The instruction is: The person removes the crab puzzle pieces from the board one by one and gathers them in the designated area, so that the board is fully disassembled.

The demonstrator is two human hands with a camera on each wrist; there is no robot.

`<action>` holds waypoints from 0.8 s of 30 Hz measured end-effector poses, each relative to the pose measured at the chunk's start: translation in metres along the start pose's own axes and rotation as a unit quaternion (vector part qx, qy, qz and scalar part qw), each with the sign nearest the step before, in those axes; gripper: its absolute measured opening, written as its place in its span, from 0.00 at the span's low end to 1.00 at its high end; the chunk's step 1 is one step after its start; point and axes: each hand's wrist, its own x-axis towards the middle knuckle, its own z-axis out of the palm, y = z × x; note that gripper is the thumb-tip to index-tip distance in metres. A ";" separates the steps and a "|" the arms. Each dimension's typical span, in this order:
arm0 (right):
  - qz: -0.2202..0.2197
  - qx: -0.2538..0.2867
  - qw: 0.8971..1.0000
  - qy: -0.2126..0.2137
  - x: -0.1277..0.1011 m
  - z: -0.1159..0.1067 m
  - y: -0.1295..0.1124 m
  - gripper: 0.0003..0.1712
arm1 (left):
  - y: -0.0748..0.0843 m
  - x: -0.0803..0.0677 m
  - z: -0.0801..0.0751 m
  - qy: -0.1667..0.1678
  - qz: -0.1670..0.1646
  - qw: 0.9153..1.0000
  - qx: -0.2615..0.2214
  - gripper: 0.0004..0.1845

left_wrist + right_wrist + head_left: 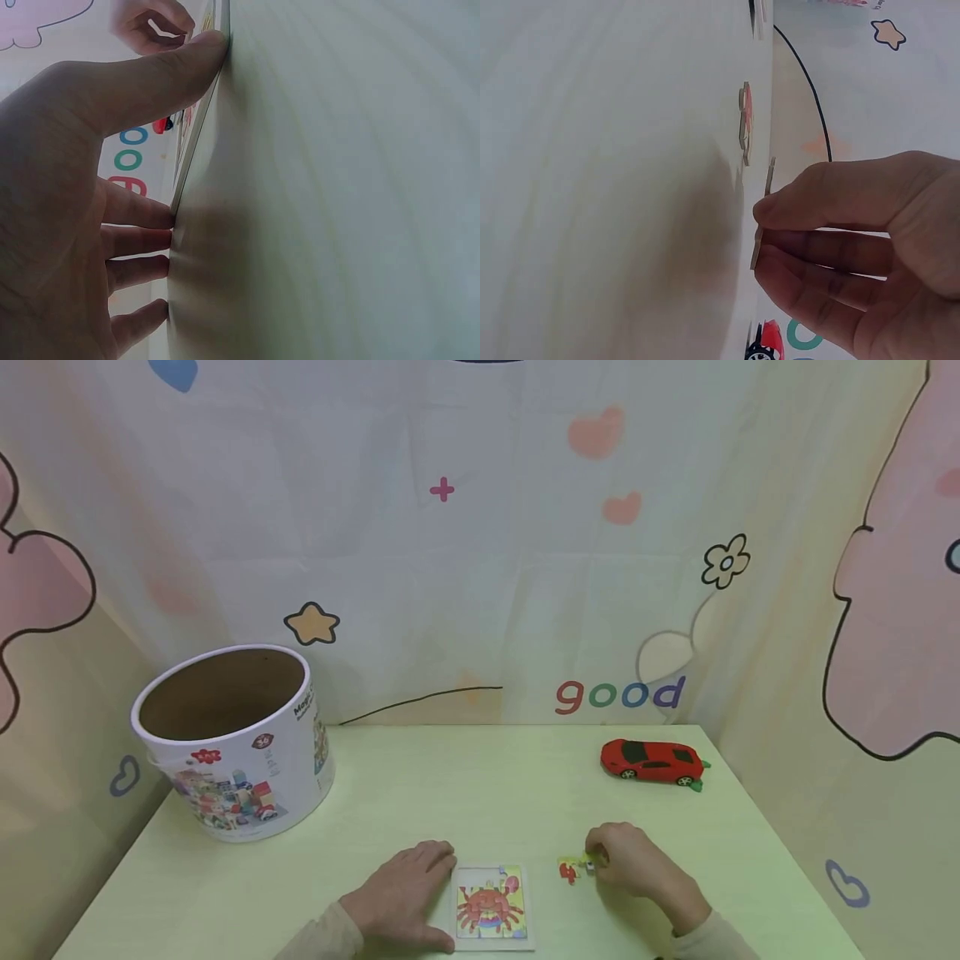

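a pale green table (480,785) carries a round tub (234,741) at its far left, a red toy car (652,761) at the far right, a crab puzzle board (491,906) at the near edge, and loose puzzle pieces (570,867) just right of the board.

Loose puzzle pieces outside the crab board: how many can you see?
2: one pinched in the right hand, piece; one red piece lying on the table beside it. Others may be hidden.
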 end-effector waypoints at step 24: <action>0.014 -0.006 1.000 -0.017 -0.006 -0.001 0.000 0.09 | -0.002 -0.001 0.004 0.021 0.012 1.000 -0.003 0.57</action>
